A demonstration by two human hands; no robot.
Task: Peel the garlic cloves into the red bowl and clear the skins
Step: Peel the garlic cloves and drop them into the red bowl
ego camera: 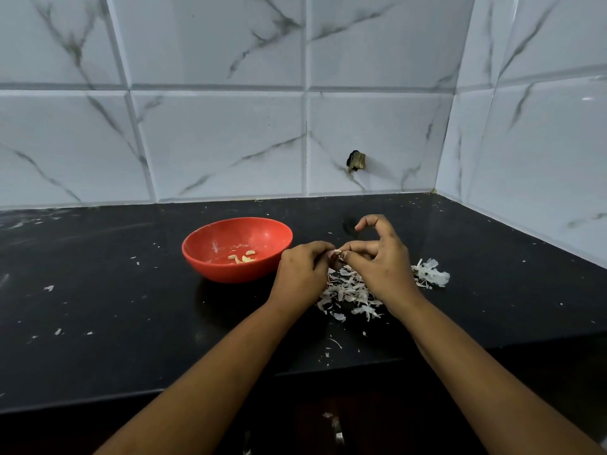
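Note:
A red bowl (210, 257) stands on the black counter with several peeled garlic cloves (242, 257) in its bottom. Just right of the bowl, my left hand (300, 274) and my right hand (377, 262) meet above a pile of white garlic skins (349, 292). Both pinch one small garlic clove (337, 251) between their fingertips; most of the clove is hidden by the fingers. My right hand's outer fingers are raised and curled.
A second clump of garlic skins (430, 274) lies right of my right hand. Small skin flakes are scattered over the black counter (115, 307). Tiled walls close the back and right side. The counter's front edge (197, 394) runs below my forearms.

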